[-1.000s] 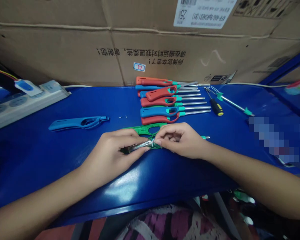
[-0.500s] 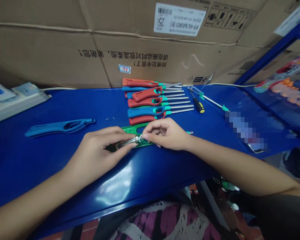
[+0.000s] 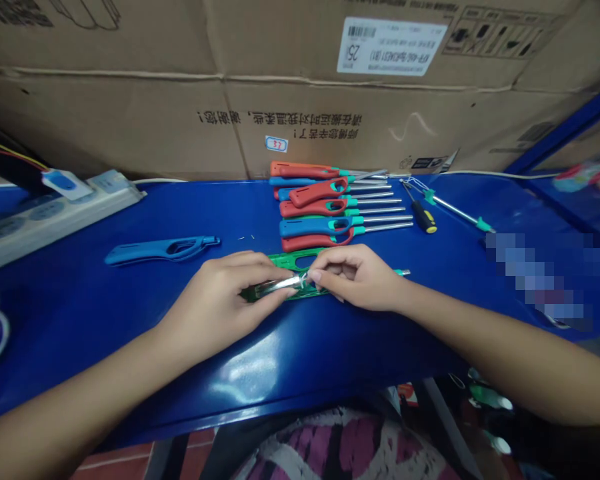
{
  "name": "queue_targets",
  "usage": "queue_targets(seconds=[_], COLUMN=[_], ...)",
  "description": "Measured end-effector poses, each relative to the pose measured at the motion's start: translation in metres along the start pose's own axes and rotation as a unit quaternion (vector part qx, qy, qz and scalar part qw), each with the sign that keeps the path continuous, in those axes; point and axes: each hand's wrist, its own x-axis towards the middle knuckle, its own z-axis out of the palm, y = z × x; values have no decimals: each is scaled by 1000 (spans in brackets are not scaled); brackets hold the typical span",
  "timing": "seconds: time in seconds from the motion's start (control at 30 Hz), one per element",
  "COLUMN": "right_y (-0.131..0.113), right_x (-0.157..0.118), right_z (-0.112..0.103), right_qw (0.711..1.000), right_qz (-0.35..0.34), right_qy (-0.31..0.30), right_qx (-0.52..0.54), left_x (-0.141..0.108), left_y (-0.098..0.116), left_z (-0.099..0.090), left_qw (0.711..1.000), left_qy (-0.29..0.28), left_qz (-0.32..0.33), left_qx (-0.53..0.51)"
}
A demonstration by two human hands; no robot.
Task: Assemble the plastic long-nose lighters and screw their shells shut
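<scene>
**Between the fingers of the left hand point(image 3: 225, 287), a clear cylinder point(image 3: 275, 287) is gripped**

By the left thumb and fingertips the clear cylinder is pinched from both sides, its metal-capped end pointed rightward. At that end, a small white piece point(image 3: 304, 281) is pinched between the thumb and index finger of the right hand point(image 3: 360, 277), whose other fingers are curled inward. Beneath and just beyond both sets of fingertips, a green casing point(image 3: 286, 261) is partly covered; whether the cylinder is rested on it cannot be told. To the right of the right fingers, a metal tip point(image 3: 405, 272) is seen poking out past the knuckles.

Farther out from the fingers, a row of lighters point(image 3: 307, 227) in red, blue and orange is laid with metal tubes aimed right. Beyond them to the right, a screwdriver point(image 3: 424, 217) is placed beside a loose rod point(image 3: 455, 211). Left of the left fingertips, a blue casing point(image 3: 145, 252) is laid on the blue table point(image 3: 105, 327), with two tiny pins point(image 3: 247, 237) set between it and the lighters.
</scene>
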Motion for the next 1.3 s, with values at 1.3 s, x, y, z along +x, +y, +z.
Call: queue_targets(seconds=[1.3], right_y=[-9], right_x=[-11], right_z=[-7], right_qw=[867], right_qz=[-242], right_qy=[-80], right_qx=[-428], left_x=[-3], left_y=[-3], left_z=[-16], left_qw=[983], left_qy=[-139], left_qz=[-95], left_qx=[71])
